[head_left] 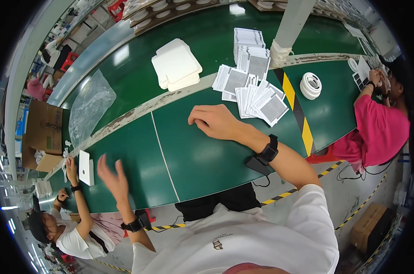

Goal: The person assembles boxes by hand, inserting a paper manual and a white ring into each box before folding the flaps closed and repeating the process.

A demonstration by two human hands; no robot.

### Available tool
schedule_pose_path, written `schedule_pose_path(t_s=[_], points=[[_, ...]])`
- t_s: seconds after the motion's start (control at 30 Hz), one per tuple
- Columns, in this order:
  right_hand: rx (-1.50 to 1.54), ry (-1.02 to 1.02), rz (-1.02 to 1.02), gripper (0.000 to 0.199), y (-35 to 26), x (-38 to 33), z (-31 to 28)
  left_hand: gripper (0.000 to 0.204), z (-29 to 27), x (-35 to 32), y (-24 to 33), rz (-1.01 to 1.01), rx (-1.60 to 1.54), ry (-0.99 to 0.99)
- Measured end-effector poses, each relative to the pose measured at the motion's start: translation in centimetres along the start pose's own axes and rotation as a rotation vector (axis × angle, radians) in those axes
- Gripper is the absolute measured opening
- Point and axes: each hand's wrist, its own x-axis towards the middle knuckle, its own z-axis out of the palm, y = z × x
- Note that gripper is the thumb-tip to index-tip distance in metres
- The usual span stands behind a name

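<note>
My left hand hovers over the green table with thumb and fingers spread, slightly blurred and holding nothing. Just left of it lies a white box with a small dark round mark. My right hand is over the middle of the table, its fingers curled in loosely and no object showing in them. To the right of that hand, printed leaflets lie fanned out in loose piles. A stack of blank white sheets or cards sits farther back, beyond the pale strip.
A clear plastic bag lies at the back left near a cardboard box. White round parts are stacked right of the striped tape. Co-workers sit at both sides; one's hand is near the white box. A post rises behind the leaflets.
</note>
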Motion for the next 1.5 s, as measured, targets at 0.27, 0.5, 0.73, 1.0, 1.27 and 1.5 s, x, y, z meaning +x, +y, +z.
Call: schedule_pose_path(t_s=[0.27,0.5,0.73,1.0,1.27,1.5], points=[[-0.063,0.129,0.129,0.018,0.3,1.6,1.2,0.079,8.3,6.1,13.2,0.528,-0.174,-0.370],[-0.535,0.456,0.045,0.022,5.6,10.3,0.5,0.065,11.4,6.6,14.7,0.407,-0.199,-0.225],[-0.611,0.209,0.321,0.022,8.9,13.6,-1.5,0.051,10.8,7.0,14.4,0.320,-0.318,-0.223],[-0.792,0.152,0.171,0.021,7.8,13.2,-3.0,0.052,10.6,7.4,13.7,0.232,-0.554,-0.232],[-0.449,0.260,-0.024,0.018,-2.5,4.3,1.7,0.068,8.9,7.2,15.1,-0.293,-2.029,-0.549],[-0.446,-0.051,-0.077,0.038,-3.6,1.9,1.9,0.086,8.6,7.1,14.7,-0.280,-2.141,-0.912]])
